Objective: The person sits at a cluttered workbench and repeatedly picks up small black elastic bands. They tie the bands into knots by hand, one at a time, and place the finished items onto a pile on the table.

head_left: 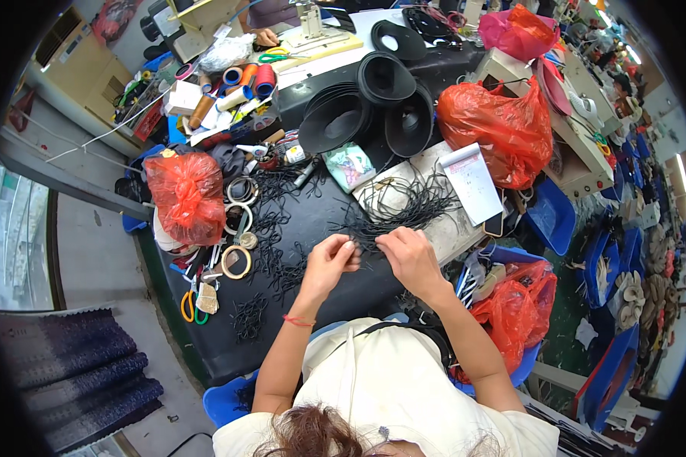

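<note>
A loose heap of thin black cords (408, 207) lies on a pale board (451, 236) in the middle of the table. At its near edge, my right hand (411, 257) is closed in a pinch, its fingertips among the strands. My left hand (332, 260) is held a short way to the left, thumb and fingers pressed together. Whatever it pinches is too thin to make out against the dark tabletop. More black cords in small knotted bunches (276, 244) are spread over the black table (312, 206) left of my hands.
Scissors (194, 305) and tape rolls (236, 261) lie at the left beside a red plastic bag (184, 196). Black oval pieces (335, 122) stand stacked at the back. A notepad (472, 186) and a larger red bag (499, 126) are on the right, above a blue bin (522, 369).
</note>
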Demonstrator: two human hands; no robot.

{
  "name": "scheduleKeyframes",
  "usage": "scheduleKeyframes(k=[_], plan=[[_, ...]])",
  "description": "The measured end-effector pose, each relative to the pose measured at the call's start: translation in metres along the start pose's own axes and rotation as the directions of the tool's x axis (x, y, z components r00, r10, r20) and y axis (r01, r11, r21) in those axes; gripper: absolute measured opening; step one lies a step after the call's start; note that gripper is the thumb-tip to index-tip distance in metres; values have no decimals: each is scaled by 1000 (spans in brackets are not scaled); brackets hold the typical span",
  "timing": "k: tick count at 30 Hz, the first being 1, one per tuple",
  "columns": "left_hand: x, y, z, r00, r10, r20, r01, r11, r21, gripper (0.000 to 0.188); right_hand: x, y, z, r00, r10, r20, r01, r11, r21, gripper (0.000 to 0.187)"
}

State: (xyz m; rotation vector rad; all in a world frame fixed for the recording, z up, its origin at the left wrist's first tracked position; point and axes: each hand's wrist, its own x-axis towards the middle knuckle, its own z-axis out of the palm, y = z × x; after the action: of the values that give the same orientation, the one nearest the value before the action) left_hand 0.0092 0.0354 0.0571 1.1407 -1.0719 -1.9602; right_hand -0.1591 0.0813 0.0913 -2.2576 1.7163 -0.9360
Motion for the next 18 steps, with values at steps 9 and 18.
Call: scheduleKeyframes(k=[9,18], plan=[[-22,19,-3,986,-1,168,19,994,-110,18,-2,12,1,965,217,145,-260,826,500,13],[-13,7,8,999,30,28,-26,992,-120,22,-7,-28,-14,863,417,286,-503,656,563,16]])
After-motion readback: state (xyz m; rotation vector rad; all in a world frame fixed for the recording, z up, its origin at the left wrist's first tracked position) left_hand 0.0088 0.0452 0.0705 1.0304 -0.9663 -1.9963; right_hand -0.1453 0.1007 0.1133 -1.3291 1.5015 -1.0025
